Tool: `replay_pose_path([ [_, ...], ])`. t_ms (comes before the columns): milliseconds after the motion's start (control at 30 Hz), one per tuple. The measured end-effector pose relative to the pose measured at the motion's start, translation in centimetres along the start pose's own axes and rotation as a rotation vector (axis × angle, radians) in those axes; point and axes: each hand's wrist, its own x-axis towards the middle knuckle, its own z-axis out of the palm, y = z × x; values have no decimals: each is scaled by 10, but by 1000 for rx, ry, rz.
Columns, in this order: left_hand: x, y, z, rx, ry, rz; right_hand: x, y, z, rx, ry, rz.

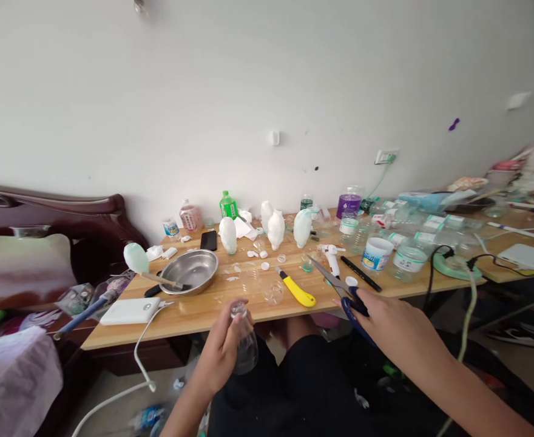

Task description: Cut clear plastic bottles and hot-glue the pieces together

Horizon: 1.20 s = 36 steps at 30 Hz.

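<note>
- Our left hand (221, 346) clasps a clear bottle piece (247, 351) near its neck, above our lap (294, 388).
- Our right hand (383, 318) grips scissors (334, 281).
- Somewhat blurred, it seems light, flexible, slippery plastic; we'd favour the stiffer neck.

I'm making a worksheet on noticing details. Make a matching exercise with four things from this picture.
1. Scissors
2. Metal bowl
3. Cutter
4. Clear plastic piece

A. Mostly yellow
B. Held in the left hand
C. Silver-coloured
D. Held in the right hand

Pairs: 1-D, 2-C, 3-A, 4-B
</note>
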Motion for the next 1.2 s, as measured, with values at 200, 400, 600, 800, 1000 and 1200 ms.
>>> replay_pose_path([
  [200, -18, -25, 7, -172, 16, -94, 15, 2, 29, 62, -297, 89],
  [400, -15, -16, 13, -107, 13, -135, 64, -18, 41, 127, -315, 35],
  [600, -10, -10, 13, -62, -47, -59, 86, -24, 62, 191, -328, 24],
  [800, -14, 3, 16, 42, -37, 43, 47, -54, 22, 413, -155, -124],
  [1000, -19, 10, 28, 156, -41, 133, -11, -122, -10, 1293, -3, -196],
  [1200, -18, 0, 34, 425, 62, 205, -7, -140, -3, 1535, -137, -183],
])
